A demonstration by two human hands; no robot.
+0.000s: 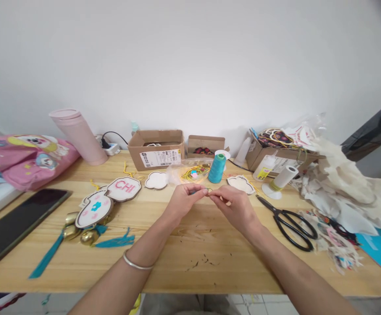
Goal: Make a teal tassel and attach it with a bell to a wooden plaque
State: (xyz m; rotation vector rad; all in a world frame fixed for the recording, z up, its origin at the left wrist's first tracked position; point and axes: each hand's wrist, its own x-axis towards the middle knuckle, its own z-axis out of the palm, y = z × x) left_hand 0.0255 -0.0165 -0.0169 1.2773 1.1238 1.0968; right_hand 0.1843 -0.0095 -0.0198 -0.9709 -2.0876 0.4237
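Observation:
My left hand (184,199) and my right hand (233,205) meet above the middle of the table, both with fingers pinched together. Between their fingertips shows a bit of thin greenish thread (209,189); most of it is hidden by the fingers. Just behind the hands stands a cone of teal thread (217,168). A clear bag (177,171) with yellow cords lies beside the cone. Blank white cloud-shaped pieces with dark edges lie on either side, one on the left (156,180) and one by my right hand (241,184).
Left are an embroidered "CHI" piece (124,188), brass bells (89,237) with teal tassels, a phone (19,225) and a pink tumbler (80,138). Right are black scissors (289,221), a glue bottle (264,167), fabric scraps (338,188) and a filled carton (277,162). Another carton (157,151) stands behind.

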